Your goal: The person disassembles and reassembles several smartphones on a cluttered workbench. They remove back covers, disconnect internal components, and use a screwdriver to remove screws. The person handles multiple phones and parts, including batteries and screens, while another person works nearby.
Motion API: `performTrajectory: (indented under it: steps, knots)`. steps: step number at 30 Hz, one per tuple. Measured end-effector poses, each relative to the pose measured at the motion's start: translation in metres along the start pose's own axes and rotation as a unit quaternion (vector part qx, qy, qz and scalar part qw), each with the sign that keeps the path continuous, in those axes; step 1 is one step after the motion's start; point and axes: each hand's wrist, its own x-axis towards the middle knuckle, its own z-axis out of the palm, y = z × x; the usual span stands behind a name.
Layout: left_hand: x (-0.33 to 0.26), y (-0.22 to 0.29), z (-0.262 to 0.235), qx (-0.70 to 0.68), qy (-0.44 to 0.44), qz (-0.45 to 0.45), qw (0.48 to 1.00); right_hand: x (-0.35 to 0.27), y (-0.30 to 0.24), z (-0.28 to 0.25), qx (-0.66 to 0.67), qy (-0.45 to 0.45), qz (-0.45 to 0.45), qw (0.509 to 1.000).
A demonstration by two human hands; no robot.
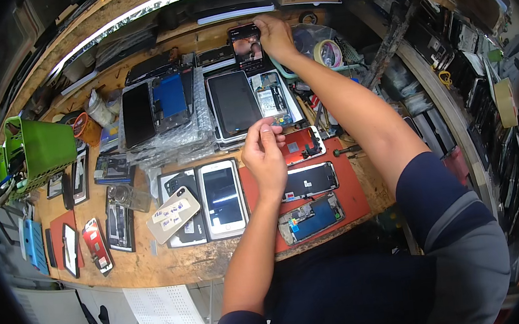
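Lit phone (248, 47) at the table's (144, 263) back, opened phones (312, 180) unassembled
I see the right hand (275, 37) gripping its edge; the left hand (264, 155) curls over the red mat (353, 181), whether holding anything I can't tell

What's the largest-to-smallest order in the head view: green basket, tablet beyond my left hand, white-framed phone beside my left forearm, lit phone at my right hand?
1. Green basket
2. Tablet and white-framed phone: too alike to rank
3. Lit phone at your right hand
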Motion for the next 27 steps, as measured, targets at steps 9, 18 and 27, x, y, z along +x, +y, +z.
performTrajectory:
  steps: [9, 18, 27]
  knots:
    - [0.002, 0.0, -0.002, -0.014, 0.007, -0.009, 1.0, -0.005, 0.01, 0.019, 0.004, 0.064, -0.039, 0.997]
    - [0.001, -0.007, -0.001, 0.018, -0.009, -0.018, 1.0, -0.018, 0.007, 0.012, 0.01, 0.103, -0.102, 0.989]
    - [-0.002, -0.001, 0.001, 0.24, -0.055, -0.06, 0.967, -0.066, -0.011, -0.022, 0.029, 0.035, -0.216, 0.975]
